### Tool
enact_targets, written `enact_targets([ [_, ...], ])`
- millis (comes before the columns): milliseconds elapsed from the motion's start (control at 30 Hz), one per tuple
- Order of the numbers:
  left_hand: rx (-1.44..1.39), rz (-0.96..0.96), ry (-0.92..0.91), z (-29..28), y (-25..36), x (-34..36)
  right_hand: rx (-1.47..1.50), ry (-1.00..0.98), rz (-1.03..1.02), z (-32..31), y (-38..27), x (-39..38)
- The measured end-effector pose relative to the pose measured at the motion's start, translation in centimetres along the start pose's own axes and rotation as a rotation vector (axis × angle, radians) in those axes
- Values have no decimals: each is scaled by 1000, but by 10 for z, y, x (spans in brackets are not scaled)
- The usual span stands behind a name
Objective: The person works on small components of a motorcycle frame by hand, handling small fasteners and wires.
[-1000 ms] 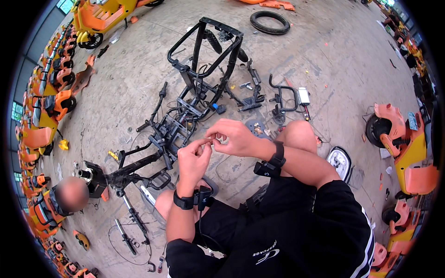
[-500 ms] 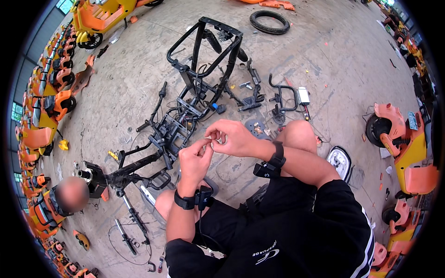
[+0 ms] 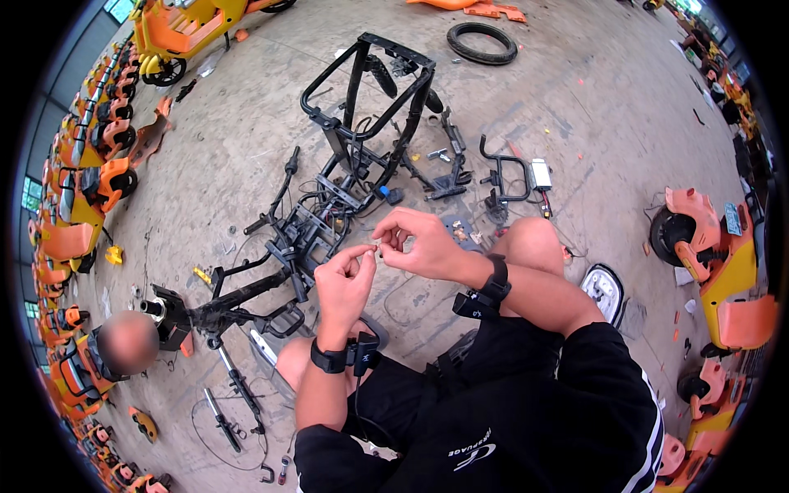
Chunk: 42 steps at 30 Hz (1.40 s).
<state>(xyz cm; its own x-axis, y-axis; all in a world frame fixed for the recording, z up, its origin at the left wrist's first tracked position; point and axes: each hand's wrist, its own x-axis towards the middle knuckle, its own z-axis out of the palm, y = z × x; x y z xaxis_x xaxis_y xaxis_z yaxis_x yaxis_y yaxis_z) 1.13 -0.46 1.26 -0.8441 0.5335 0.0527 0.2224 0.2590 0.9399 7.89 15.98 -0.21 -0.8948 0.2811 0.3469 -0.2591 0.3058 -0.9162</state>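
Note:
My left hand is closed in a pinch at the centre of the view, thumb and forefinger on a tiny part too small to make out. Just above right of it, my right hand pinches at the same spot, its other fingers curled. Beyond both hands lies a stripped black scooter frame with cables and brackets on the concrete. A grey plate with small bits on it rests behind my right hand, beside my knee.
Orange-and-yellow scooters line the left and stand at the right. A tyre, tubular bracket, silver box, white-lined shell and fork tubes lie around me. A person's blurred head is low left.
My right hand has shifted slightly right and its fingertips are a little farther from my left hand's. Both still pinch. The scene has shifted slightly in view.

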Motion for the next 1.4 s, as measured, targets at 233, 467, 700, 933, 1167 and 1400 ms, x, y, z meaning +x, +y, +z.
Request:
enact_targets([
  [233,76,93,32,1,-5,-2,98,-84,199,-2,-2,0],
  [467,158,184,73,11,-5,1,215,-52,324,-3,-1,2],
  [700,141,266,127,13,-17,-3,397,-46,487,6,5,0],
  [933,168,344,51,20,-17,-1,520,68,562,8,22,-6],
  [1167,232,369,63,16,-19,-1,490,66,549,14,20,-1],
  [1400,182,412,138,13,-24,2,356,24,457,13,18,1],
])
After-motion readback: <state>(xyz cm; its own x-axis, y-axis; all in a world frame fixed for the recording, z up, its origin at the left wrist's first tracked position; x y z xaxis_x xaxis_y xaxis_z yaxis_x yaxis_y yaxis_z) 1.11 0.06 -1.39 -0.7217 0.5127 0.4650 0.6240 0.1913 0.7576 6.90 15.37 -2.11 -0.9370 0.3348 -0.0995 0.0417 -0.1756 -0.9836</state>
